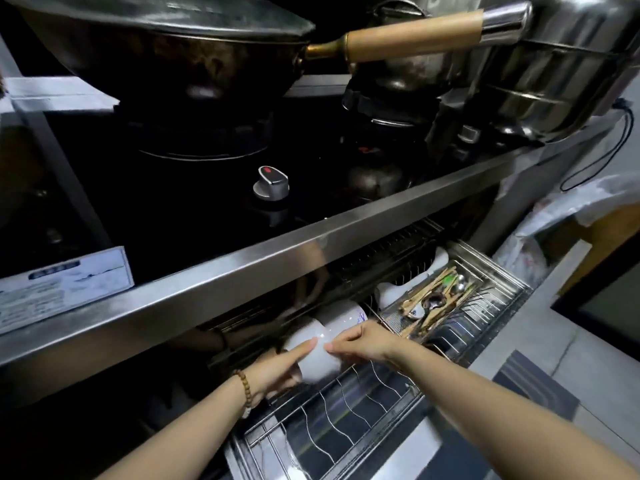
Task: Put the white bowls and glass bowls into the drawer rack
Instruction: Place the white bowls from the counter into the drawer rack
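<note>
A pulled-out steel drawer rack (pixel 349 407) with wavy wire dividers lies below the stove counter. At its far left end, a row of white bowls (pixel 341 315) stands on edge in the wires. The nearest white bowl (pixel 320 363) is held between both hands. My left hand (pixel 277 370) grips it from the left and below, thumb along its side. My right hand (pixel 363 344) pinches its upper rim from the right. More white dishes (pixel 393 291) stand further back. No glass bowl is visible.
A cutlery tray (pixel 436 303) with spoons and chopsticks sits at the rack's far right. A steel counter edge (pixel 311 251) overhangs the drawer. Above are a black wok (pixel 166 46) with a wooden handle, a stove knob (pixel 270 183) and steel pots (pixel 550 74).
</note>
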The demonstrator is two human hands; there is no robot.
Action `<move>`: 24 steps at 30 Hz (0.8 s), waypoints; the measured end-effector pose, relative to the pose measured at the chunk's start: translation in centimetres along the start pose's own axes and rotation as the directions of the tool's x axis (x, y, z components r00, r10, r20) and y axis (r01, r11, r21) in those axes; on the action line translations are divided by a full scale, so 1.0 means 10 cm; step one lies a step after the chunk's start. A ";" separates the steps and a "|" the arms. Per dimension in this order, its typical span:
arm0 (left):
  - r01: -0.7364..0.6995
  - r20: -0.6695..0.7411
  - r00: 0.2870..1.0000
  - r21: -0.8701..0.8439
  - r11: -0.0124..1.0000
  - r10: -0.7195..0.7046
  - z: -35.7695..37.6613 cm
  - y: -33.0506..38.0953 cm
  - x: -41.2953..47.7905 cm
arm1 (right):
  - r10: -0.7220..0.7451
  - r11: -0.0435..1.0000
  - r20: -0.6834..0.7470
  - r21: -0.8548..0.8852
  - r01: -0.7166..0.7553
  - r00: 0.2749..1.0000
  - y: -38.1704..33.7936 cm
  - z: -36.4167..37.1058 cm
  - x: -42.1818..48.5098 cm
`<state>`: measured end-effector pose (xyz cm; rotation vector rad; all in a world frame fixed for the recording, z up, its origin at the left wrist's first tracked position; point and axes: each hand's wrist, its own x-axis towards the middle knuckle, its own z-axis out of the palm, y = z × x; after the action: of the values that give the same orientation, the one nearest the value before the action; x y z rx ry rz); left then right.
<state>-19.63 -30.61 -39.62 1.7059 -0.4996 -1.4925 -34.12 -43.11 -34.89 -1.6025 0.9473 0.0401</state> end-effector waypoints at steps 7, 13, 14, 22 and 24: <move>0.022 -0.037 0.999 0.014 1.000 -0.021 0.00 -0.10 0.36 | 0.061 0.998 -0.010 0.019 -0.060 0.998 0.11 -0.01 0.31; -0.005 -0.100 0.995 0.009 1.000 0.005 0.05 -0.19 0.59 | 0.136 0.985 -0.101 0.121 -0.123 0.986 0.27 0.03 0.48; -0.019 -0.123 0.992 -0.002 1.000 0.019 0.08 -0.20 0.62 | 0.146 0.983 -0.117 0.129 -0.130 0.982 0.29 0.02 0.49; -0.034 -0.255 0.966 0.033 0.999 0.042 0.15 -0.20 0.78 | 0.207 0.963 -0.183 0.210 -0.167 0.961 0.45 -0.01 0.63; -0.042 -0.277 0.959 0.068 0.997 0.059 0.15 -0.22 0.79 | 0.224 0.961 -0.177 0.205 -0.186 0.959 0.47 0.00 0.65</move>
<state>-19.68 -35.59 -46.30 1.9008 -0.4377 -1.1851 -32.51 -46.44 -42.02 -1.3467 1.2347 -0.0644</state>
